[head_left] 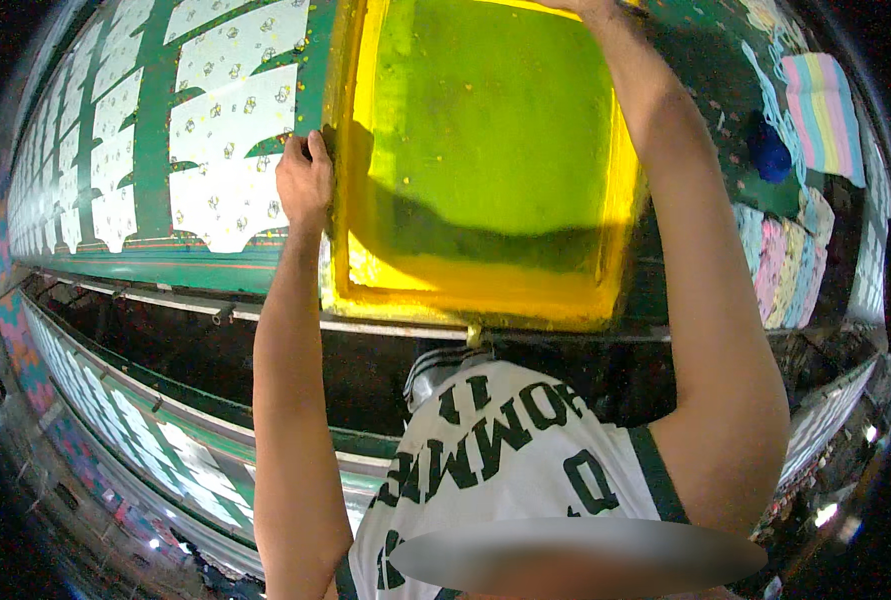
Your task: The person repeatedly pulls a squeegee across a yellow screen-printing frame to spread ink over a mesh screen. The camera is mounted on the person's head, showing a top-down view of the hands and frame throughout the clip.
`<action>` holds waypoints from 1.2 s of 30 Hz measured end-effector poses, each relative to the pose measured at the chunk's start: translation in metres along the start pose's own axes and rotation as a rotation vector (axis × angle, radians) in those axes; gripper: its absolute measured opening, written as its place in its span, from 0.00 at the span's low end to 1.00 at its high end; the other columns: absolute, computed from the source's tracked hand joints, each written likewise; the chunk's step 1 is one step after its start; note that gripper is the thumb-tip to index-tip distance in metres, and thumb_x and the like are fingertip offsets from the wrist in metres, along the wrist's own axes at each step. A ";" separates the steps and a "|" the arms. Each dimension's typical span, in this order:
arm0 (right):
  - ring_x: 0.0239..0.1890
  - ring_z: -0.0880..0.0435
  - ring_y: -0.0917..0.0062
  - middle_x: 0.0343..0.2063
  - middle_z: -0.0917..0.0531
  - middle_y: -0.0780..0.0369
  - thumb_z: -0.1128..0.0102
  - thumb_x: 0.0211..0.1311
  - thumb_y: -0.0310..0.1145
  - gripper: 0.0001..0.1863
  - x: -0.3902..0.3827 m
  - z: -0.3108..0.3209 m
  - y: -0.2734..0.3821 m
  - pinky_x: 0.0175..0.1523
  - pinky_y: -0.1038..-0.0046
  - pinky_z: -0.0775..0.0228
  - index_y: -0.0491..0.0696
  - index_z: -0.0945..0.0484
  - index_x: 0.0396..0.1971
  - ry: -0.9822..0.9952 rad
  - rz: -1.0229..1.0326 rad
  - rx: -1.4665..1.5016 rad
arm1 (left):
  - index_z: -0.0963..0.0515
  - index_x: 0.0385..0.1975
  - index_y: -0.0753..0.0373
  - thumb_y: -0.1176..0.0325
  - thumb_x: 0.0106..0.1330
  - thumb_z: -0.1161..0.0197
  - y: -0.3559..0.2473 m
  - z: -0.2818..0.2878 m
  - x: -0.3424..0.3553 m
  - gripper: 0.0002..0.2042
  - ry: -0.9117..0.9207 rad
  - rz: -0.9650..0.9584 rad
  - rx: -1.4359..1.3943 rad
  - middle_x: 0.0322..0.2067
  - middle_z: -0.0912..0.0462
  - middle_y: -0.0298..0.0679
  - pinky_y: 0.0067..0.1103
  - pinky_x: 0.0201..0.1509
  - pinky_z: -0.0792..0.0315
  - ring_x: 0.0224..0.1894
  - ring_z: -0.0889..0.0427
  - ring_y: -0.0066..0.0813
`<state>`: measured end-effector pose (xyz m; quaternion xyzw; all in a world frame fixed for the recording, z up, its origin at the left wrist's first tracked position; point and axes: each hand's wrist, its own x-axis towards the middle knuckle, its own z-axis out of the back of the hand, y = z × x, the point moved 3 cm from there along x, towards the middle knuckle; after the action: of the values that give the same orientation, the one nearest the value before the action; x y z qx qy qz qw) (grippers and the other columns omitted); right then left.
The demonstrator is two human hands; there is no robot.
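A yellow-rimmed printing screen (345, 270) with a yellow-green mesh (480, 140) fills the upper middle. My left hand (304, 180) is at its left edge, fingers curled and closed against the frame. My right hand (585, 8) reaches its far edge at the top, mostly cut off by the picture, so its grip is unclear. Just left of the screen, white cut fabric pieces (227, 170) with small printed motifs lie in rows on the long green table (165, 268).
At the right lie striped pastel fabric pieces (820, 120), another pastel stack (780, 270), pale blue cords (770, 90) and a dark blue bundle (770, 150). A metal rail (215, 298) edges the table. Behind me another table (165, 440) holds white pieces.
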<state>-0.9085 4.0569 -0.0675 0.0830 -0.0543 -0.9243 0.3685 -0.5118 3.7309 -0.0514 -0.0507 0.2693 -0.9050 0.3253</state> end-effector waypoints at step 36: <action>0.53 0.19 0.56 0.48 0.19 0.53 0.37 0.56 0.28 0.19 -0.451 -0.049 0.348 0.54 0.54 0.21 0.43 0.21 0.49 -0.082 -0.051 0.135 | 0.16 0.42 0.70 0.44 0.71 0.46 0.010 -0.003 0.010 0.29 -0.120 -0.120 0.025 0.41 0.13 0.61 0.47 0.53 0.23 0.47 0.15 0.63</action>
<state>-0.3429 4.1143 -0.0083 0.0709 -0.1294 -0.9303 0.3357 -0.5147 3.7195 -0.0606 -0.1168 0.2342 -0.9216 0.2867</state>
